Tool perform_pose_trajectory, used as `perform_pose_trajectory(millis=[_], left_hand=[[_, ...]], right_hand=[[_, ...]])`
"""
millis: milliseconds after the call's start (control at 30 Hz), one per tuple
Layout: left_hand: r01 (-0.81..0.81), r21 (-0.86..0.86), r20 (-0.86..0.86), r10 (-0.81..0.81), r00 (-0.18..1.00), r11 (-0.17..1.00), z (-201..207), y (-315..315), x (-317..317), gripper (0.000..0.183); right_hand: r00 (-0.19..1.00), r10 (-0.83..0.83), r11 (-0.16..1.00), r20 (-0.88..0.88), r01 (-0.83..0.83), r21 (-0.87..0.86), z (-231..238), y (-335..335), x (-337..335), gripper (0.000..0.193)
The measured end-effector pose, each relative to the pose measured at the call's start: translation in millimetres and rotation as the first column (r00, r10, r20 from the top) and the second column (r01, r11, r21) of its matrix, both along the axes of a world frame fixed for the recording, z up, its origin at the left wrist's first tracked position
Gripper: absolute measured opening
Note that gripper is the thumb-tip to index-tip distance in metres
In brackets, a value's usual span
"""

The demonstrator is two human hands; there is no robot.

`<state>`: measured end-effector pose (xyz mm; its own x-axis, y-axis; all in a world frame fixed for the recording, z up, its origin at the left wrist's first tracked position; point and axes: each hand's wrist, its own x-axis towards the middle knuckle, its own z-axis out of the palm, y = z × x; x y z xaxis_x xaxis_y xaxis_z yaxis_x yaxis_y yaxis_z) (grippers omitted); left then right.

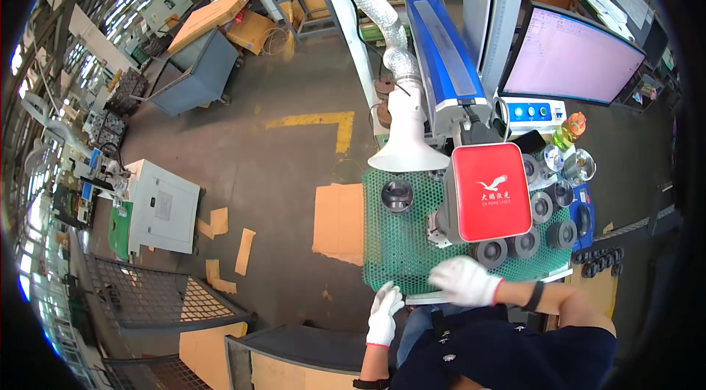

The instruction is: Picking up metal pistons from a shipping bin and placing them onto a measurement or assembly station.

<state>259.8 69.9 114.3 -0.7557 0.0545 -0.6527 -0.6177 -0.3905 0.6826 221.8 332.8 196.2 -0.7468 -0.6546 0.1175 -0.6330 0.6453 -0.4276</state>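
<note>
My left hand (384, 310), in a white glove, is at the front left edge of the green perforated mat (408, 243). Its fingers are stretched out, and nothing shows in them. Over the mat's front edge, my gloved right hand (465, 281) points leftward; its fingers are slightly smeared, so whether they are open or closed is unclear. A dark, shiny round metal part (397, 197) with a hollow middle sits alone on the mat's far left. Right of it, a red-topped machine head (491, 193) overhangs a metal fixture (437, 229). Several dark ring-shaped parts (524, 243) stand on the right side.
A white funnel-shaped hood (409, 143) on a silver hose hangs behind the mat. Beside it runs a blue machine arm (445, 51). A monitor (573, 55), a control box (531, 112) and a bottle (569, 131) are at right. Cardboard (338, 221) lies on the floor left.
</note>
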Motion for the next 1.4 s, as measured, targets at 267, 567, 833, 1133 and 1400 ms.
perform_pose_trajectory(millis=[267,567,833,1133,1400], left_hand=[[0.113,0.034,-0.055,-0.111,0.992,0.993,-4.2,-12.0,11.1,0.042],[0.203,-0.109,-0.206,-0.222,0.953,0.973,23.5,-55.9,63.6,0.043],[0.037,-0.612,-0.625,-0.511,0.59,0.79,125.4,-44.8,65.9,0.058],[0.023,-0.745,-0.387,-0.459,0.8,0.667,144.1,-49.4,51.7,0.039],[0.189,-0.765,-0.28,-0.582,0.764,0.616,116.5,34.4,20.7,0.041]], right_hand=[[0.98,-0.197,0.869,0.004,0.172,0.463,12.2,80.5,-1.2,0.081],[0.738,-0.508,0.837,0.444,0.544,0.056,-5.8,23.2,15.3,0.1],[0.628,0.189,0.726,0.755,0.428,-0.538,72.9,-99.5,25.9,0.101],[-0.067,0.613,0.486,0.787,0.817,-0.309,36.9,-99.6,18.8,0.068],[0.256,0.378,0.387,0.89,0.829,-0.403,9.8,-48.2,38.6,0.096]])
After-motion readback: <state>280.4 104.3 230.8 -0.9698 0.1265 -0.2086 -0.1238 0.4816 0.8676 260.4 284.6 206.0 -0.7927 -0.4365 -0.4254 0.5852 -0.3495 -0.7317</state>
